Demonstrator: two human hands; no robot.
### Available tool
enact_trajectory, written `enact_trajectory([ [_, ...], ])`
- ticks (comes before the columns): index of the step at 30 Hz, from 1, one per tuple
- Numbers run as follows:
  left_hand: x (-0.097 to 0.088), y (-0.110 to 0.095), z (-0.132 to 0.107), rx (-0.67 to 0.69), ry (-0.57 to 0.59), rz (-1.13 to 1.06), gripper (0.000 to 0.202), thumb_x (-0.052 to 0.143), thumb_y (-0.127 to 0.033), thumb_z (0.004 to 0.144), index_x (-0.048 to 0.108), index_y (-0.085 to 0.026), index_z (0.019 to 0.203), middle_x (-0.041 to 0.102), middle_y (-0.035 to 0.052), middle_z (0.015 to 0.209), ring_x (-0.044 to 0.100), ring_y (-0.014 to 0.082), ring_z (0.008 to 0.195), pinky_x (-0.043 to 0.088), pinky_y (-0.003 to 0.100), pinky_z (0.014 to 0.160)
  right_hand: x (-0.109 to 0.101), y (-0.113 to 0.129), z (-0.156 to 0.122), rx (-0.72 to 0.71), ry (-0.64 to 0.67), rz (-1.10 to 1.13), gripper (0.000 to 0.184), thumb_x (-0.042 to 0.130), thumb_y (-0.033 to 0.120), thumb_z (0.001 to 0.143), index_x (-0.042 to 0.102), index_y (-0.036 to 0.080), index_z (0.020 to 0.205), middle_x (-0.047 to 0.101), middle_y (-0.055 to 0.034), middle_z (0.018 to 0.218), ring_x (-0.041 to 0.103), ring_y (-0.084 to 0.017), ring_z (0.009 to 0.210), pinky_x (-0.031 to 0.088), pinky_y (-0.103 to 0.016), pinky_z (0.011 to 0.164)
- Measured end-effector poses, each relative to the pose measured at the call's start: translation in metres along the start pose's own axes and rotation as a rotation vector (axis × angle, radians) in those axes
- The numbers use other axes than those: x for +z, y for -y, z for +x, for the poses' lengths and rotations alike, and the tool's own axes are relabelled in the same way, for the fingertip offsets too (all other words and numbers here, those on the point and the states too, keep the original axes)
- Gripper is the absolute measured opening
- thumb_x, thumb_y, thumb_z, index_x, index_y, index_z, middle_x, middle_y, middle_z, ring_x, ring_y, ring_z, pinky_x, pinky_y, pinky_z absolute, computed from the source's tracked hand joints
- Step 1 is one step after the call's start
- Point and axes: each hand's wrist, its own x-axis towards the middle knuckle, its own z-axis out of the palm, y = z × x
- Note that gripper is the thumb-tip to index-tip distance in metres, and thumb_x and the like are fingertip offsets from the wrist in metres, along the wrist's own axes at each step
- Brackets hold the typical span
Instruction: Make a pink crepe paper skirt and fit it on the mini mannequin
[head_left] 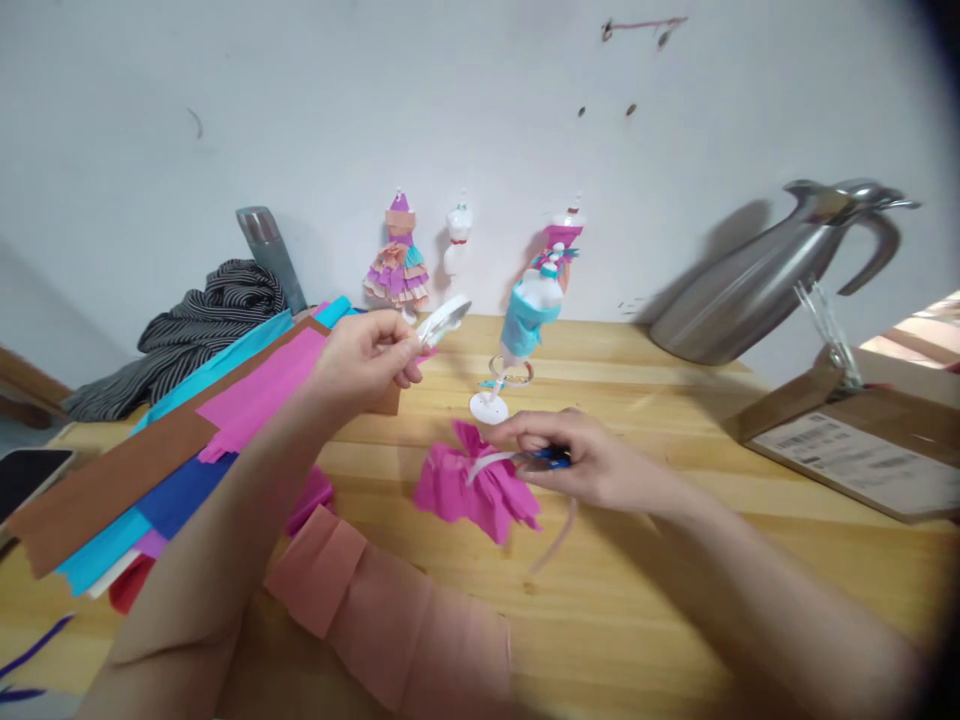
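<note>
My left hand (367, 360) is raised over the wooden table (675, 560) and pinches a roll of white tape (444, 320). A white strip runs from it down to a gathered pink crepe paper piece (476, 492) lying on the table. My right hand (577, 462) rests beside that pink piece, fingers closed on small blue-handled scissors (551, 458) at the strip. Just behind stands a small white mannequin (525, 330) wearing a light blue paper wrap.
Sheets of brown, pink and blue paper (187, 440) lie at the left, with pleated salmon paper (390, 610) in front. Dressed mannequins (397, 262) stand by the wall. A steel jug (772, 270) and cardboard box (847, 445) sit right; a phone (30, 472) at far left.
</note>
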Motion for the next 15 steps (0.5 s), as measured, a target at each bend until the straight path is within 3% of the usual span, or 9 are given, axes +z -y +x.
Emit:
enact_trajectory([
  [4,-0.015,0.032,0.017,-0.394,0.342,-0.166,0.021,0.069,-0.029,0.08,0.066,-0.01,0.073,0.067,0.0068,0.057,0.059,0.0106,0.047,0.045,0.018,0.045,-0.015,0.009,-0.02,0.062,0.041,0.16,0.04,0.061,0.047,0.088,0.066,0.012,0.107,0.041,0.0051,0.061,0.037,-0.009,0.053,0.029,-0.021,0.049],
  [6,-0.021,0.049,0.021,-0.474,0.424,-0.327,0.024,0.075,-0.03,0.075,0.064,-0.009,0.074,0.069,0.0078,0.062,0.057,0.0092,0.045,0.043,0.017,0.042,-0.021,0.012,-0.029,0.075,0.09,0.157,0.042,0.062,0.05,0.087,0.068,0.012,0.106,0.048,0.0025,0.063,0.04,-0.009,0.054,0.031,-0.022,0.049],
  [10,-0.019,0.079,0.026,-0.559,0.392,-0.492,0.026,0.076,-0.028,0.074,0.061,-0.007,0.074,0.07,0.0099,0.067,0.048,0.0048,0.04,0.036,0.015,0.038,-0.027,0.017,-0.037,0.075,0.134,0.052,0.04,0.064,0.049,0.084,0.072,0.015,0.103,0.057,-0.0015,0.066,0.045,-0.011,0.057,0.035,-0.022,0.051],
  [15,-0.007,0.105,0.03,-0.664,0.285,-0.423,0.014,0.065,-0.02,0.085,0.062,-0.006,0.082,0.072,0.0125,0.073,0.055,0.0058,0.045,0.045,0.015,0.045,-0.028,0.016,-0.038,0.081,0.15,0.017,0.042,0.061,0.049,0.086,0.073,0.016,0.108,0.067,-0.0054,0.071,0.05,-0.012,0.058,0.04,-0.021,0.051],
])
